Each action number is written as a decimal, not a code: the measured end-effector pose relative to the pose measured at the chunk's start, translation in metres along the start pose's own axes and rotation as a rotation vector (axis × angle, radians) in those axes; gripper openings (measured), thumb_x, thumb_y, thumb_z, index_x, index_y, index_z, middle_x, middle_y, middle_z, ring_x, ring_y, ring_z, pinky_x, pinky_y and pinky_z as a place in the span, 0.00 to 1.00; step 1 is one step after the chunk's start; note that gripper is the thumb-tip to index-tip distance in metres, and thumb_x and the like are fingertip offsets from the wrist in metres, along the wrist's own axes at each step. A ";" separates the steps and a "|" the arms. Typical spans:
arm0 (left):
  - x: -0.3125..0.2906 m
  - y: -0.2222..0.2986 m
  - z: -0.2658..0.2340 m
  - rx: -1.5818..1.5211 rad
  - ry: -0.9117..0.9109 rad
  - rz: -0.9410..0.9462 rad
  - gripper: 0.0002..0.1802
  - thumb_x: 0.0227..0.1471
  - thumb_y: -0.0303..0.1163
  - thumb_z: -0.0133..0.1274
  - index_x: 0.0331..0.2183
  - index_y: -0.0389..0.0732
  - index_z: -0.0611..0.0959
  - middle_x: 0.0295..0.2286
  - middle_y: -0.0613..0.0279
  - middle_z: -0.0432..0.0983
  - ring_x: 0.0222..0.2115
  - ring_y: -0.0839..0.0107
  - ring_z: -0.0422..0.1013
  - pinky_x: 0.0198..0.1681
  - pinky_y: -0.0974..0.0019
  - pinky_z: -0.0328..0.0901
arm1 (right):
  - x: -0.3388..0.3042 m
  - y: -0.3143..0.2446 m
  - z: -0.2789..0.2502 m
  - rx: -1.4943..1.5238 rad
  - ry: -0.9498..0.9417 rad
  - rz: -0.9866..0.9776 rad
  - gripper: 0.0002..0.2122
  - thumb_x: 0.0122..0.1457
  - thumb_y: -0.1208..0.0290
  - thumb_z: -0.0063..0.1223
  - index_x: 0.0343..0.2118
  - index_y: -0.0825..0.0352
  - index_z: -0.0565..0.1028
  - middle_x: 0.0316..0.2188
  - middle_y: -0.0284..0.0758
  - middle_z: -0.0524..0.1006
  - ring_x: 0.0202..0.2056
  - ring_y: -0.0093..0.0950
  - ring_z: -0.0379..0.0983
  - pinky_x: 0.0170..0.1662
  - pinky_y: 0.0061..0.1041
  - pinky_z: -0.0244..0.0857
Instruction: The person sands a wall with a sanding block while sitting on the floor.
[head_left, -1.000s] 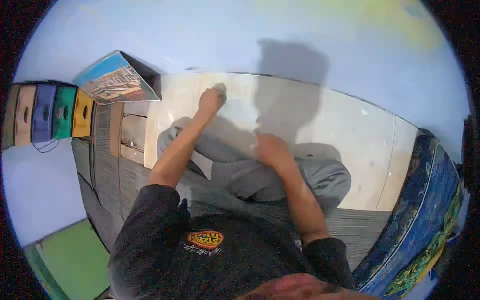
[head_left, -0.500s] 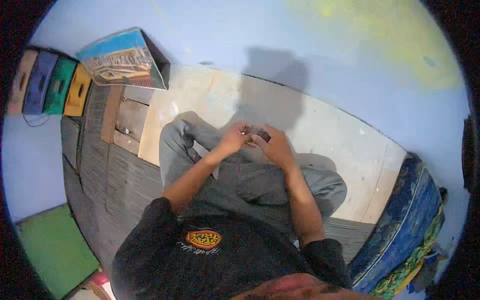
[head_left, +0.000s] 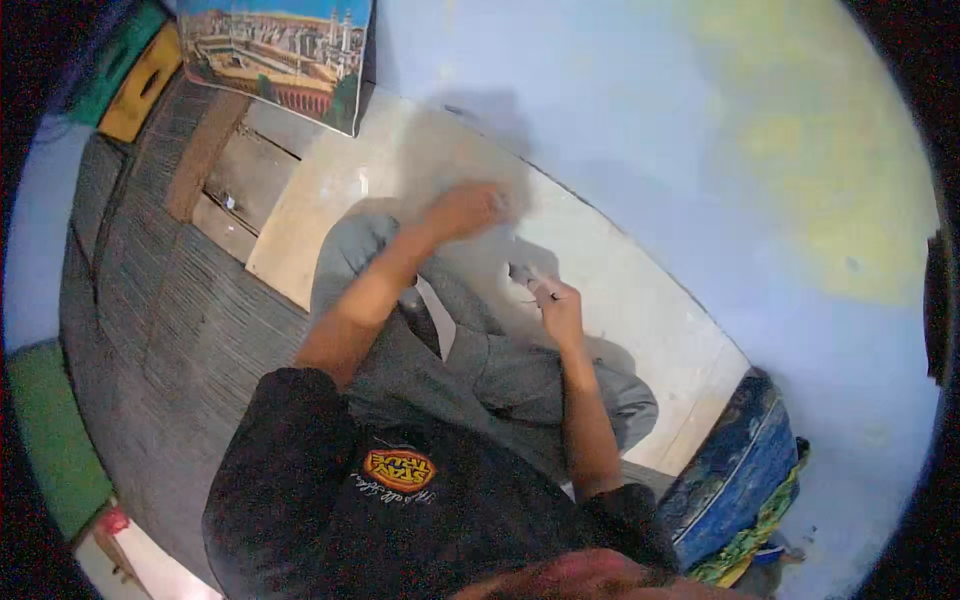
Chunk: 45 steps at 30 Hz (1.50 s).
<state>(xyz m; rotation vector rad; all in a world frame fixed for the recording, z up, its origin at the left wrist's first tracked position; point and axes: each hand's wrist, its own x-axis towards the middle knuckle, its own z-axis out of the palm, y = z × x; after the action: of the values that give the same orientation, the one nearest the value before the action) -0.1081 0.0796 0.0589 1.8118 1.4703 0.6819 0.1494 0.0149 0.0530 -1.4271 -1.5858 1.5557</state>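
My left hand (head_left: 468, 208) is raised beyond my left knee, over the pale board. Motion smears its fingers, so what they hold, if anything, cannot be made out. Lower and to the right, my right hand (head_left: 560, 308) is closed on a small dark thing (head_left: 520, 273) that sticks out past the fingertips toward the wall. Its kind is too blurred to tell. The two hands are apart. Beneath them are my crossed legs in grey trousers (head_left: 490, 370).
A pale board (head_left: 640, 350) lies on the floor along the bluish wall (head_left: 620, 110). A picture panel (head_left: 275, 60) leans at the far left near coloured drawers (head_left: 145, 85). Dark ribbed flooring (head_left: 170, 330) spreads to my left. A blue patterned cushion-like bundle (head_left: 725, 465) stands at the right.
My hands were together around a small dark thing; now they are apart. The left has moved up and away, while the right keeps a dark thing. The view has turned and shifted.
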 end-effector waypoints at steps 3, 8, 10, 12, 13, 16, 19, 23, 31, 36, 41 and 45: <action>0.015 -0.086 -0.041 -0.132 0.461 -0.230 0.16 0.52 0.40 0.52 0.37 0.39 0.81 0.35 0.49 0.79 0.36 0.54 0.76 0.41 0.55 0.68 | 0.002 0.020 0.005 -0.178 -0.107 -0.045 0.13 0.57 0.79 0.46 0.45 0.71 0.77 0.38 0.38 0.80 0.32 0.22 0.73 0.35 0.22 0.70; 0.008 -0.151 -0.048 -0.492 0.588 -0.502 0.14 0.51 0.34 0.51 0.36 0.35 0.81 0.31 0.51 0.80 0.30 0.62 0.77 0.36 0.60 0.70 | 0.039 0.029 0.029 -0.593 -0.156 -0.244 0.13 0.55 0.79 0.46 0.42 0.68 0.78 0.31 0.41 0.79 0.27 0.30 0.75 0.34 0.26 0.70; 0.017 -0.136 -0.045 -0.753 0.543 -0.453 0.13 0.51 0.33 0.50 0.36 0.35 0.81 0.29 0.53 0.81 0.27 0.67 0.78 0.31 0.64 0.71 | 0.073 0.000 0.050 -0.781 -0.203 -0.363 0.13 0.53 0.80 0.46 0.41 0.66 0.78 0.30 0.43 0.79 0.27 0.36 0.76 0.35 0.28 0.70; 0.031 -0.120 -0.044 -0.858 0.614 -0.440 0.13 0.51 0.33 0.50 0.36 0.35 0.81 0.27 0.55 0.80 0.25 0.70 0.77 0.27 0.68 0.70 | 0.121 0.001 0.064 -0.891 -0.145 -0.453 0.14 0.52 0.81 0.46 0.40 0.64 0.79 0.30 0.45 0.78 0.29 0.43 0.76 0.35 0.31 0.70; 0.031 -0.122 -0.045 -0.907 0.661 -0.442 0.13 0.52 0.33 0.49 0.36 0.36 0.81 0.26 0.56 0.80 0.25 0.72 0.77 0.25 0.70 0.69 | 0.146 -0.014 0.082 -0.885 -0.147 -0.612 0.13 0.52 0.79 0.47 0.40 0.63 0.79 0.30 0.45 0.79 0.30 0.43 0.76 0.35 0.33 0.70; 0.032 -0.122 -0.059 -0.985 0.805 -0.522 0.13 0.53 0.33 0.48 0.35 0.36 0.81 0.25 0.56 0.80 0.23 0.70 0.77 0.23 0.69 0.68 | 0.200 -0.049 0.120 -0.998 -0.224 -0.753 0.12 0.56 0.74 0.47 0.41 0.58 0.79 0.38 0.44 0.78 0.36 0.44 0.75 0.40 0.39 0.70; 0.021 -0.140 -0.061 -1.177 0.895 -0.430 0.13 0.54 0.34 0.47 0.34 0.35 0.80 0.25 0.56 0.80 0.23 0.70 0.77 0.21 0.69 0.66 | 0.213 -0.086 0.159 -1.298 -0.419 -0.606 0.12 0.57 0.73 0.46 0.41 0.56 0.79 0.43 0.43 0.77 0.42 0.42 0.74 0.43 0.39 0.70; 0.031 -0.137 -0.058 -1.263 0.888 -0.430 0.15 0.56 0.36 0.45 0.35 0.35 0.79 0.26 0.55 0.80 0.23 0.69 0.77 0.21 0.68 0.67 | 0.224 -0.078 0.160 -1.395 -0.466 -0.719 0.10 0.51 0.75 0.50 0.35 0.61 0.80 0.30 0.44 0.78 0.34 0.42 0.75 0.36 0.40 0.70; 0.032 -0.138 -0.064 -1.277 0.834 -0.412 0.15 0.55 0.38 0.45 0.35 0.36 0.78 0.26 0.55 0.81 0.24 0.68 0.77 0.22 0.67 0.68 | 0.200 -0.042 0.123 -1.277 -0.569 -0.712 0.16 0.47 0.81 0.46 0.40 0.63 0.79 0.37 0.43 0.78 0.37 0.41 0.76 0.41 0.37 0.70; 0.042 -0.127 -0.057 -1.343 0.776 -0.398 0.15 0.55 0.38 0.45 0.35 0.36 0.78 0.26 0.55 0.80 0.24 0.69 0.77 0.22 0.67 0.68 | 0.204 -0.023 0.086 -1.407 -0.587 -0.614 0.20 0.49 0.81 0.45 0.45 0.58 0.78 0.42 0.39 0.78 0.40 0.40 0.75 0.43 0.36 0.69; 0.035 -0.145 -0.056 -1.347 0.801 -0.361 0.15 0.55 0.39 0.45 0.35 0.37 0.78 0.26 0.55 0.80 0.24 0.69 0.77 0.21 0.68 0.68 | 0.213 -0.062 0.144 -1.202 -0.379 -0.800 0.15 0.54 0.76 0.45 0.42 0.55 0.80 0.38 0.41 0.79 0.36 0.42 0.76 0.39 0.37 0.71; 0.034 -0.138 -0.054 -1.309 0.822 -0.390 0.16 0.55 0.39 0.45 0.34 0.37 0.78 0.26 0.54 0.80 0.23 0.69 0.77 0.20 0.69 0.67 | 0.201 -0.054 0.158 -1.342 -0.491 -0.705 0.17 0.53 0.79 0.44 0.44 0.55 0.79 0.41 0.41 0.78 0.36 0.41 0.77 0.40 0.36 0.72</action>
<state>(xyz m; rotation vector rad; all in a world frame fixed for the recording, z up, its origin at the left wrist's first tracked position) -0.2257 0.1388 -0.0170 0.2125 1.1957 1.7329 -0.0740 0.1416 0.0049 -0.6849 -3.2372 0.2850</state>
